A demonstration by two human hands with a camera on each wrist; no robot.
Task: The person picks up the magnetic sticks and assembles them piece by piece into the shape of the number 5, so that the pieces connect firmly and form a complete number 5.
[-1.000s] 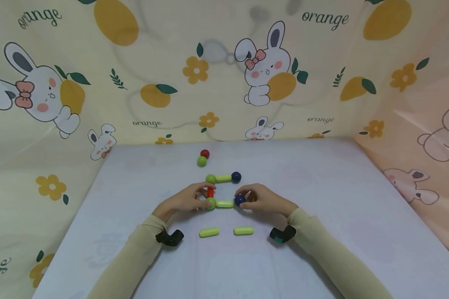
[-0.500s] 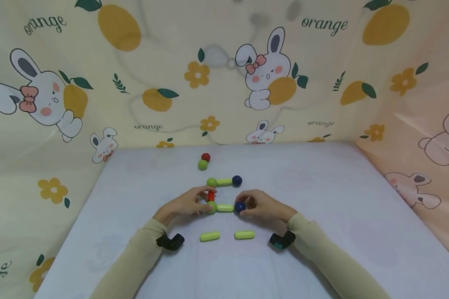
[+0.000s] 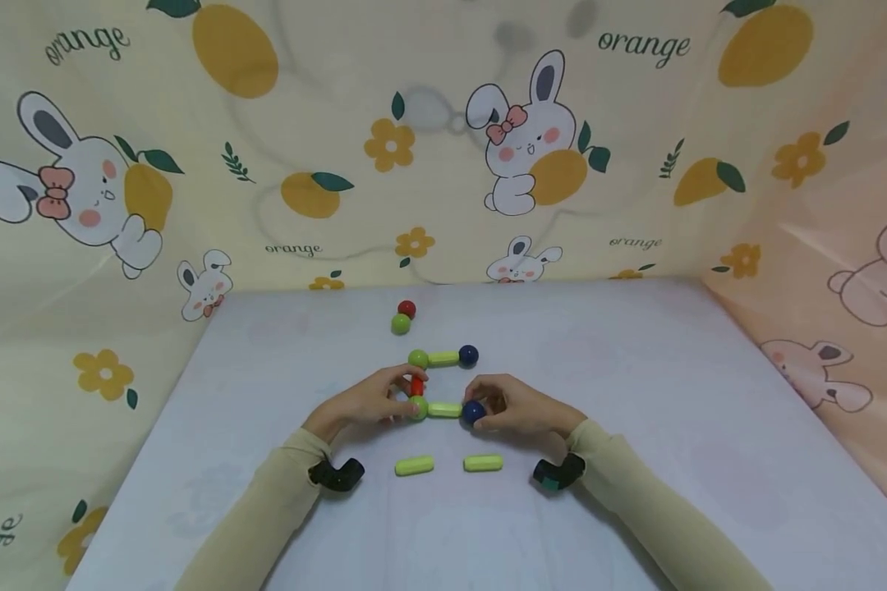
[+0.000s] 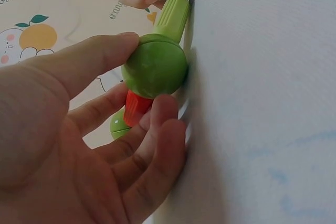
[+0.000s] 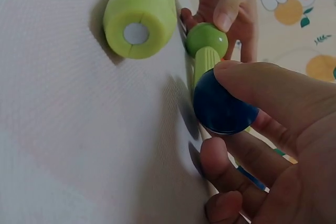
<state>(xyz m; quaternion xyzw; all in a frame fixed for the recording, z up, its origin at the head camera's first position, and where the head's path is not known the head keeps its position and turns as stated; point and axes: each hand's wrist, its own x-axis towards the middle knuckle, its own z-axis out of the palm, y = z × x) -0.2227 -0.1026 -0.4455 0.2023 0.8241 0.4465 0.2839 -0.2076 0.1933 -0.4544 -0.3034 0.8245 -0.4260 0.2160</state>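
My left hand (image 3: 373,398) pinches the near green ball (image 4: 155,66) of a magnetic building set, thumb on the ball and fingers beside the red rod (image 3: 417,387). That rod leads back to a far green ball (image 3: 418,359). From the near green ball a yellow-green rod (image 3: 444,410) runs right to a dark blue ball (image 5: 223,103). My right hand (image 3: 525,405) grips this blue ball between thumb and fingers; the ball meets the rod's end. Behind, another yellow-green rod (image 3: 443,359) links the far green ball with a second dark blue ball (image 3: 469,355).
Two loose yellow-green rods, a left one (image 3: 414,466) and a right one (image 3: 483,464), lie nearer the person. At the back, a red ball (image 3: 406,309) and a green ball (image 3: 401,324) touch. A printed cloth (image 3: 443,164) hangs behind the white table (image 3: 636,353).
The blue ball in my right hand has come against the end of the near yellow-green rod, closing a small gap. My left hand keeps its hold. The head view has tilted slightly.
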